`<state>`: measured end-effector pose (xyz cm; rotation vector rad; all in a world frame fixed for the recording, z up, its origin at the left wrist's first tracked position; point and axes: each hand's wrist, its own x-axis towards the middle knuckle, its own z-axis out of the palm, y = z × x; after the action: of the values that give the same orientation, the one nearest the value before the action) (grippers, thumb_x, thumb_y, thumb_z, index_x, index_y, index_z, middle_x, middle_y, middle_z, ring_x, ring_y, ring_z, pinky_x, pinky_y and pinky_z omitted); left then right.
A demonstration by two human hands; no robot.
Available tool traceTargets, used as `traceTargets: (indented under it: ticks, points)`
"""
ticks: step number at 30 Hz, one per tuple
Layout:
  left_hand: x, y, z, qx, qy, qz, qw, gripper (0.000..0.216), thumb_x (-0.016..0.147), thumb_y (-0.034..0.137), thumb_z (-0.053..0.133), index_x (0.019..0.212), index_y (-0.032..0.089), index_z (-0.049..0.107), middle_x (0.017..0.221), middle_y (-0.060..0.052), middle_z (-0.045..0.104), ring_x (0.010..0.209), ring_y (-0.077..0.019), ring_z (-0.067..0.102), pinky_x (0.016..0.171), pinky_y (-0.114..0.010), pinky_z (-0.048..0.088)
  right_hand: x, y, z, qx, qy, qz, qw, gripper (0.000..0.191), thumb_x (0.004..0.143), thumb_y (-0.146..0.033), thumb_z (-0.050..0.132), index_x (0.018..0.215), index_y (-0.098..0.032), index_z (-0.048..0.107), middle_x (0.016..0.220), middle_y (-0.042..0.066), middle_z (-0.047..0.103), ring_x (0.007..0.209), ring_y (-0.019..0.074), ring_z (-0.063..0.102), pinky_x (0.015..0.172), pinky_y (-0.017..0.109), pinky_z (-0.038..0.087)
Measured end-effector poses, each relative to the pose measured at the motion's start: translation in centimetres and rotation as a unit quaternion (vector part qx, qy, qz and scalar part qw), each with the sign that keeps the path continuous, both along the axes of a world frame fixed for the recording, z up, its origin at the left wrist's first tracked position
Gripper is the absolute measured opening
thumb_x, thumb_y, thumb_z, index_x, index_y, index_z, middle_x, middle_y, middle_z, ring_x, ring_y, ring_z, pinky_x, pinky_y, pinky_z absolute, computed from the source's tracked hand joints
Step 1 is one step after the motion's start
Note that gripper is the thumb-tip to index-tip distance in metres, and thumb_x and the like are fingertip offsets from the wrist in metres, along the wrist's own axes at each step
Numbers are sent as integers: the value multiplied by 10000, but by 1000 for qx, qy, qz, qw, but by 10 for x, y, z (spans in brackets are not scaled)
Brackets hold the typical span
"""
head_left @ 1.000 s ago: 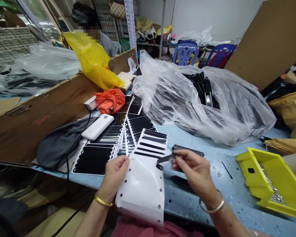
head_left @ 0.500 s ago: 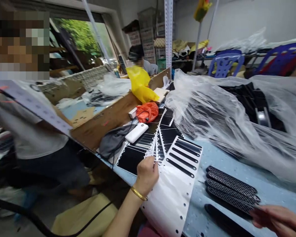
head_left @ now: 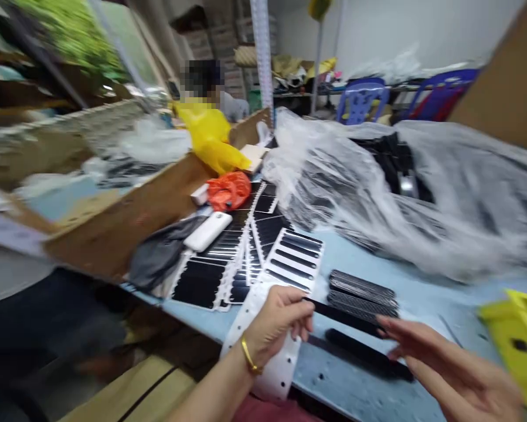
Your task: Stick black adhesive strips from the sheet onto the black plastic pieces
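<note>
A narrow black strip (head_left: 344,316) is stretched between my two hands, slightly above the table. My left hand (head_left: 283,316), with a gold bangle at the wrist, pinches its left end. At the other end, the fingers of my right hand (head_left: 452,363) are closed on the strip, though blur hides the exact grip. Just below it another black strip (head_left: 364,351) lies on the blue table. Behind are several mesh-patterned dark strips (head_left: 362,293) side by side. A white backing sheet (head_left: 269,366) runs partly under my left hand, with black strips (head_left: 293,258) still on its far part.
More sheets of black pieces (head_left: 199,284) lie to the left, with a white power bank (head_left: 208,231), an orange bag (head_left: 228,190) and a yellow bag (head_left: 206,135). Clear plastic (head_left: 333,170) covers dark goods behind. A yellow bin (head_left: 509,334) stands right. Another person sits beyond.
My left hand has moved right from the backing sheet to the strip's end. My right hand has come in leftward with it. The view has swung right, bringing in the yellow bin.
</note>
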<state>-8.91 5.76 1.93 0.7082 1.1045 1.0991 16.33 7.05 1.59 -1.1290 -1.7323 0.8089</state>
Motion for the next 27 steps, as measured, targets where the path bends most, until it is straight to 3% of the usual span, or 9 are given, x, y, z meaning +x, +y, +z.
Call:
traceTargets:
  ticks: [4,8,13,23,27]
  points:
    - [6,19,-4,26,39,-20,999,278,758,324,700,607,105,621,552,-45,646,411,-66,523,391,-165,302,1,13,23,126,-96,-11,987,267,831,-196,663,1092,-239,700,1050,92,721,798,215,701,683,325,595]
    - [16,27,0,38,51,-68,996,280,782,333,686,622,110,626,572,-44,647,430,-72,526,400,-168,315,-5,24,26,210,-171,55,961,249,854,-147,636,1097,-190,670,978,112,720,853,238,662,724,387,555]
    - [26,30,6,45,43,-96,993,280,786,333,687,632,106,634,585,-45,650,441,-76,540,402,-168,323,-8,27,23,211,-258,93,938,134,887,-136,579,975,-128,680,808,112,687,729,213,609,640,345,501]
    - [32,47,12,17,-20,-132,991,249,762,341,700,692,110,638,607,-67,674,459,-120,588,396,-185,352,5,41,19,159,-198,83,964,148,879,-196,615,978,-131,704,786,91,668,736,194,610,656,315,511]
    - [34,50,9,65,84,-146,983,286,772,382,671,644,128,646,591,-51,658,460,-124,572,401,-203,355,7,44,23,178,-232,83,953,123,884,-172,596,908,-131,710,766,95,676,726,199,613,666,324,502]
